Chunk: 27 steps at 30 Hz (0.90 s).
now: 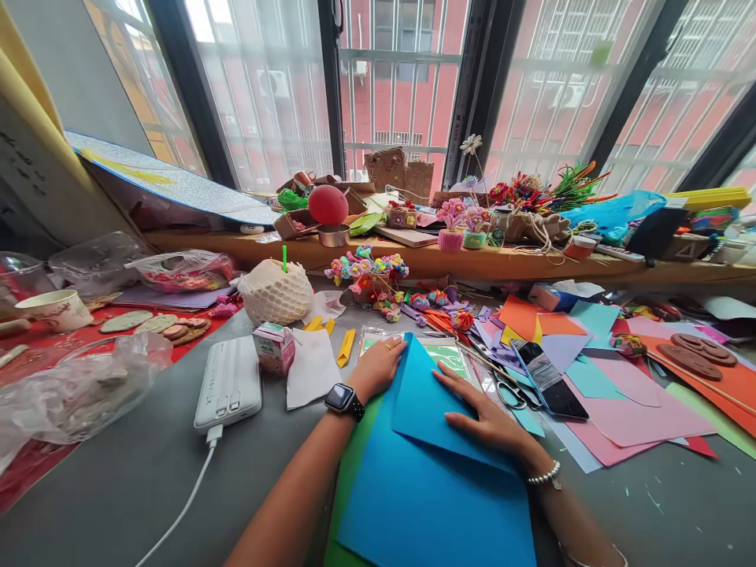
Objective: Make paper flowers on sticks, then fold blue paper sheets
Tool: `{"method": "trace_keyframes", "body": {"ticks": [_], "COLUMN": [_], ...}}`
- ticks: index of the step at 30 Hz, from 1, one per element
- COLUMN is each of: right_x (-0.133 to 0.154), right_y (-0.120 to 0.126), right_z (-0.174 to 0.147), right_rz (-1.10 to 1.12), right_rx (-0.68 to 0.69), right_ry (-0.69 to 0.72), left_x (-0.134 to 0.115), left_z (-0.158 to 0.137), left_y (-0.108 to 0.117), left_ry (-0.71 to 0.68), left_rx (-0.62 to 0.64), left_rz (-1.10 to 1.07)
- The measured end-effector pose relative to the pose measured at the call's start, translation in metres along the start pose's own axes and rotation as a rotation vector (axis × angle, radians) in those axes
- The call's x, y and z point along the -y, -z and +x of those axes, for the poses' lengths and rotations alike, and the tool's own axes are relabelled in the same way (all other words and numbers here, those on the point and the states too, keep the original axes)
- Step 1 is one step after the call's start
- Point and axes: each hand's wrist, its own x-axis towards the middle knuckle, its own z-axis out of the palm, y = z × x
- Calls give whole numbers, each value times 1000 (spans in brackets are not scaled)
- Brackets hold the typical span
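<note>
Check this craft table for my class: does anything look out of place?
The smartphone lies slanted among the coloured paper sheets at right, an odd spot for electronics. Small pale specks also litter the grey tabletop nearby, perhaps trimmings.

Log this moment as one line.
blue paper: partly folded, over green paper | left hand: at its top corner | right hand: spread on flap | phone: beside scissors

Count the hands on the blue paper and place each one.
2: the left hand at the upper left edge of the blue paper, the right hand spread on its folded flap. No others show.
</note>
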Motion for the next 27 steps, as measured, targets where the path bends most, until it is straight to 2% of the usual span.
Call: {"method": "trace_keyframes", "body": {"ticks": [3, 8, 13, 18, 27], "right_x": [2, 8, 23, 39, 50], "right_y": [-6, -7, -13, -22, -35], "right_z": [1, 5, 11, 13, 20], "right_rz": [-121, -195, -331, -431, -402], "right_rx": [20, 57, 107, 124, 79], "right_ry": [-1, -49, -115, -188, -246], "left_x": [2, 3, 1, 2, 5], "left_z": [-2, -4, -4, -7, -6], "left_y": [-3, 0, 3, 2, -3], "left_ry": [30, 50, 63, 69, 76], "left_rx": [-7, -34, -28, -18, -32], "left_rz": [-11, -99, -169, -149, -110]}}
